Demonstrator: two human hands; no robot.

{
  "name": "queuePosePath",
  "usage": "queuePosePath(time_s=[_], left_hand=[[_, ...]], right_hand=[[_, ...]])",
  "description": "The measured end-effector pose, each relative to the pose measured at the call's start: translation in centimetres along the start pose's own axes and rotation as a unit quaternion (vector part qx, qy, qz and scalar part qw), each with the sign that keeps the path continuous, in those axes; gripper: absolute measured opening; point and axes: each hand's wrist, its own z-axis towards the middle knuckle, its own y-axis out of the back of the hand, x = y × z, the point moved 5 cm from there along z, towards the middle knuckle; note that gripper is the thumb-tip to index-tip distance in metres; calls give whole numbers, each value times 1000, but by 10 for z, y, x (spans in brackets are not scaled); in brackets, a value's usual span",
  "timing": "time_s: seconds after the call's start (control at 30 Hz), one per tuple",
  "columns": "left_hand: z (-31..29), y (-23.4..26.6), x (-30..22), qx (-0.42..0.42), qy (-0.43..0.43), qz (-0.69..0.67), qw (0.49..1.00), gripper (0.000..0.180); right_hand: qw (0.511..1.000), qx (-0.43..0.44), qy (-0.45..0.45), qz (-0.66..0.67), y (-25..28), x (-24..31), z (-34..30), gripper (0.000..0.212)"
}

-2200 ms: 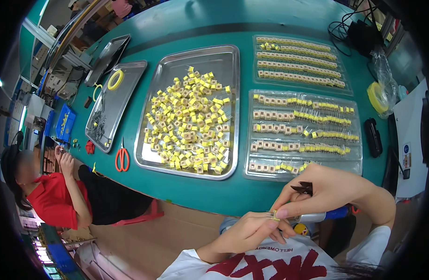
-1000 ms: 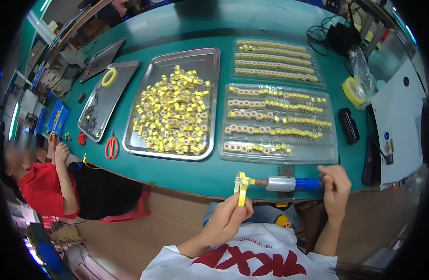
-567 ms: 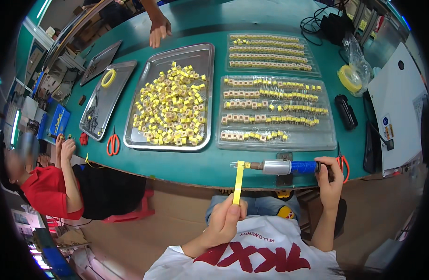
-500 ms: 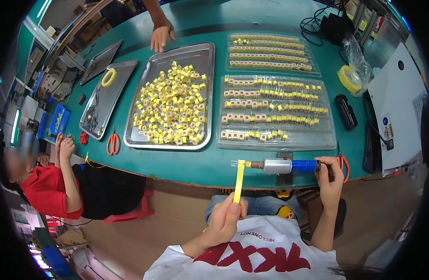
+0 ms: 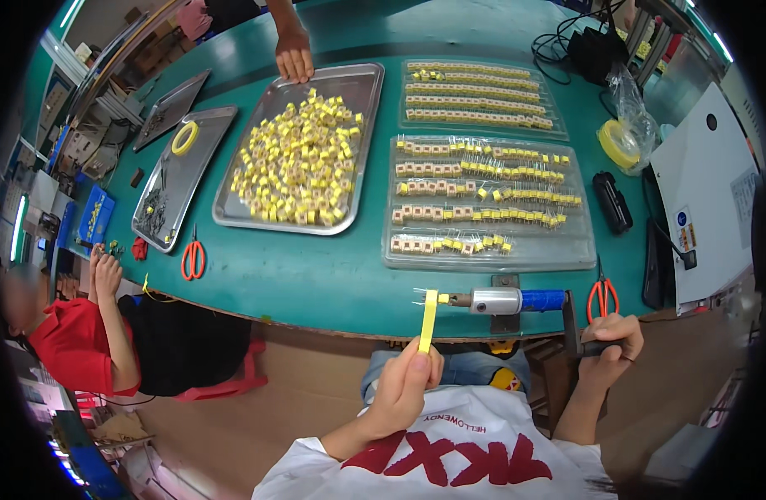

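My left hand point(image 5: 406, 385) pinches the lower end of a yellow tape strip point(image 5: 428, 327). The strip runs up to a small yellow bobbin with pins point(image 5: 434, 297), on the tip of a hand-cranked winder's shaft. The winder point(image 5: 495, 301) has a silver body and a blue sleeve, and is mounted at the table's front edge. At its right end, my right hand point(image 5: 610, 346) is closed around the handle of a dark crank point(image 5: 572, 325), which points down. Behind the winder, a clear plastic tray point(image 5: 491, 260) holds rows of similar bobbins.
Another person's hand point(image 5: 295, 57) grips the far rim of a metal tray point(image 5: 225, 218) heaped with yellow bobbins. Orange-handled scissors point(image 5: 601, 298) lie right of the winder, another orange pair point(image 5: 193, 260) at left. A second bobbin tray point(image 5: 483, 128) stands behind. A person in red point(image 5: 79, 346) sits left.
My right hand has swung down and outward with the crank. The other person's hand has taken hold of the metal tray, which has slid away from me. My left hand stays nearly still.
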Motion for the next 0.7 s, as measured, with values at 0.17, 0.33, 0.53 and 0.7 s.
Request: queuePosePath(time_s=[0.17, 0.33, 0.53, 0.7], left_hand=[[7, 0, -3, 13, 8, -13, 1000, 30], [18, -3, -7, -6, -11, 3, 1000, 31], [32, -2, -14, -29, -1, 35, 999, 33], [32, 1, -10, -29, 8, 16, 999, 33]], right_hand=[[994, -86, 36, -55, -8, 3, 44, 32], [972, -76, -136, -174, -20, -24, 80, 15], [914, 167, -337, -153, 12, -33, 19, 20], [951, 251, -148, -104, 5, 22, 43, 33]])
